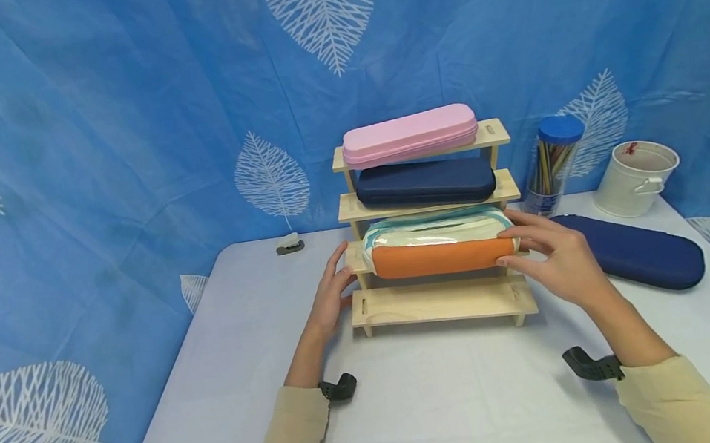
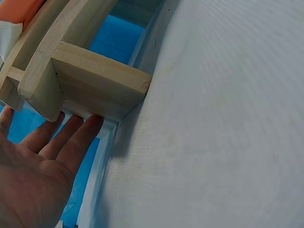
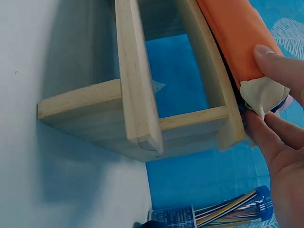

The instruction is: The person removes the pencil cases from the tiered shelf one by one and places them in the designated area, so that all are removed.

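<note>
Here's orange-and-cream fabric pouch with clear panel, teal trim point(image 1: 443, 258), lying on second-nearest tier of pale wooden four-tier rack point(image 1: 442, 301). Looks light, squashy; clear panel probably slick, fabric ends likely best hold. Right hand point(image 1: 562, 258) pinches right end, thumb on orange front. Left hand point(image 1: 330, 296), fingers straight, touches rack's left side. Farther tiers: dark-navy oblong case point(image 1: 427, 183), pink oblong case point(image 1: 410, 132).

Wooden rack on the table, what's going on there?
A person's right hand holds the right end of a soft orange and white pencil case on the third tier down of a pale wooden rack. Their left hand is at the rack's left end. A pink oblong case and a navy oblong case sit on the tiers above; a blue oblong case lies on the white table to the right.
</note>
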`<state>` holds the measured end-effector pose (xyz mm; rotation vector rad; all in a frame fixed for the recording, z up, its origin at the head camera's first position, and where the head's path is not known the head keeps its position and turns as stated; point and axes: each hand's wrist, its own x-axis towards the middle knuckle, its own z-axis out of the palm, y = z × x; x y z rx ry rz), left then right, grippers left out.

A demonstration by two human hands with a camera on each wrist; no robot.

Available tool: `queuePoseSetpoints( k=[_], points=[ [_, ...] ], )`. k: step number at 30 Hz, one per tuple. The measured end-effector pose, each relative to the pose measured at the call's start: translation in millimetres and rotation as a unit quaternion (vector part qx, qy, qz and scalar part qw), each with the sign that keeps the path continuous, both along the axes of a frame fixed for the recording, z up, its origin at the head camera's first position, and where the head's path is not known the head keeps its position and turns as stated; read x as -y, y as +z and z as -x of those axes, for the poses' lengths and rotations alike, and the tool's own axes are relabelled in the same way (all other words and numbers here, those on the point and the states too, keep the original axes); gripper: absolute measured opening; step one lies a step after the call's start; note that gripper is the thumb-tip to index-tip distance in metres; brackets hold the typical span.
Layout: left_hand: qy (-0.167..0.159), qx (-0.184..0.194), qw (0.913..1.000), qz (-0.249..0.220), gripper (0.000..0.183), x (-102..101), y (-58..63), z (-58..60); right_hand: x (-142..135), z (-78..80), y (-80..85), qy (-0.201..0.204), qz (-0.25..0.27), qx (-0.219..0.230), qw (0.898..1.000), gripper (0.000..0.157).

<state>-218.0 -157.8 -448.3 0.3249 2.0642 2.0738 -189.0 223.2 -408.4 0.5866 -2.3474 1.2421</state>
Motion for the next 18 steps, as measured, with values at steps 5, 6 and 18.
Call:
queuePoseSetpoints(
  k=[5,6,18],
  points=[
    [0.004,0.000,1.0000,0.002,0.053,-0.4,1.5,0.0,-1.3,-4.5,4.8,-0.007,0.002,-0.003,1.000,0.042],
    [0.004,0.000,1.0000,0.003,0.053,-0.4,1.5,0.0,-1.8,-5.5,5.0,-0.009,0.004,-0.001,1.000,0.041],
    [0.007,-0.001,0.9998,0.017,0.054,-0.8,1.3,-0.5,-5.0,-23.0,14.0,-0.034,0.028,0.015,0.999,0.039]
  ],
)
